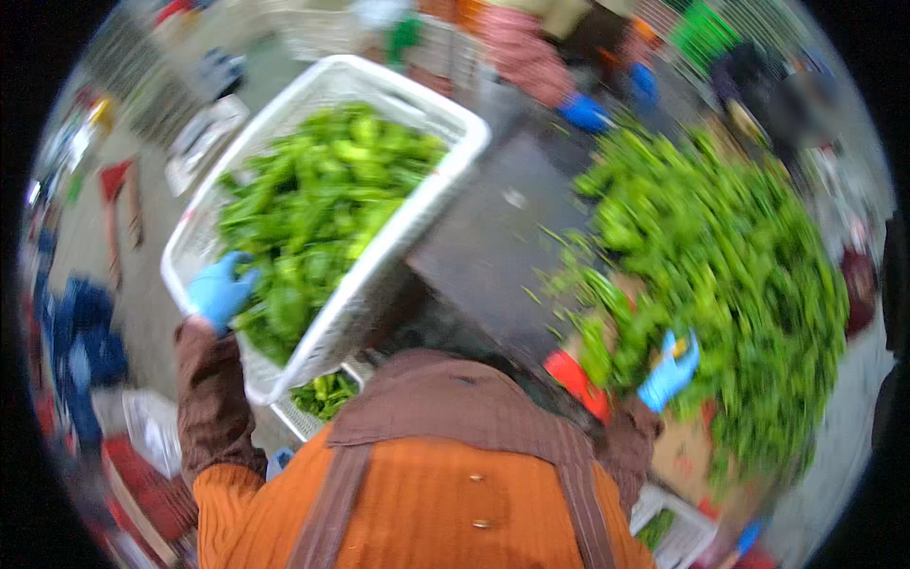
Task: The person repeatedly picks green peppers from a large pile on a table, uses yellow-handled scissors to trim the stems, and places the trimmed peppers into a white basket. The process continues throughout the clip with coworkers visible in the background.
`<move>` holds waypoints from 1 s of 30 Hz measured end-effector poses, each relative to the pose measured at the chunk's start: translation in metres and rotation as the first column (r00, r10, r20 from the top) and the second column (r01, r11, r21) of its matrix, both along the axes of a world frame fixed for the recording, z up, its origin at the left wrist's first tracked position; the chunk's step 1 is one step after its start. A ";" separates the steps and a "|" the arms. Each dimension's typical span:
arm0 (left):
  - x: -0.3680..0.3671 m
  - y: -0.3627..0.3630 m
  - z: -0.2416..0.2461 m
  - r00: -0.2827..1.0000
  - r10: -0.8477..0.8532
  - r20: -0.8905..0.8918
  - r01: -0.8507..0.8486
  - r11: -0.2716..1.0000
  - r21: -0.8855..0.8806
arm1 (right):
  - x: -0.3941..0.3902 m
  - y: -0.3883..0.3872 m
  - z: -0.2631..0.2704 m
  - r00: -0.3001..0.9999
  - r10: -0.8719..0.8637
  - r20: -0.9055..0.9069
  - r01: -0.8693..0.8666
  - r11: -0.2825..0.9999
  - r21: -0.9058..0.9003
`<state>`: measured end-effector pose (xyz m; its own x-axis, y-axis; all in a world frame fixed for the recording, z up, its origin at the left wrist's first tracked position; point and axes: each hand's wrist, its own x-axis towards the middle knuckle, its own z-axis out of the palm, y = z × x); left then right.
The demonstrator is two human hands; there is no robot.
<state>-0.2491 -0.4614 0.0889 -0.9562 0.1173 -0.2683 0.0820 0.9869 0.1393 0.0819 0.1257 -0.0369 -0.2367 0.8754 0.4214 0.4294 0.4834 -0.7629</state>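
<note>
My left hand (222, 290), in a light blue glove, is over the near-left end of a white plastic crate (384, 263). Its fingers are apart and curved above the green peppers (320, 185) heaped inside; no pepper shows clearly in its grasp. On the right, my right hand (670, 373), gloved alike, is at the near edge of a large pile of green peppers (718, 263). A small yellowish spot shows between its fingers, but blur hides whether it is held. A red object (579, 387) lies left of that hand, beside loose peppers.
Scattered stems and bits lie on the dark tabletop (498, 213) between crate and pile. Across it, a person in a pink sleeve (526, 53) reaches in with a blue-gloved hand (584, 112). Another crate of peppers (323, 395) sits lower, below the white one.
</note>
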 end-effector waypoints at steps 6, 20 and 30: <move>0.030 0.211 -0.018 0.848 -0.465 -0.255 0.481 0.471 0.739 | 0.025 -0.013 0.024 0.977 0.028 -0.212 -0.067 0.982 -0.179; 0.119 0.502 -0.127 0.287 -0.869 -0.403 0.957 0.239 0.168 | 0.106 -0.027 0.033 0.893 0.333 -0.303 -0.416 0.867 -0.275; 0.216 0.488 -0.073 0.378 -0.847 0.375 -0.592 0.091 0.801 | 0.039 -0.032 0.042 0.782 0.461 -0.419 -0.588 0.769 -0.252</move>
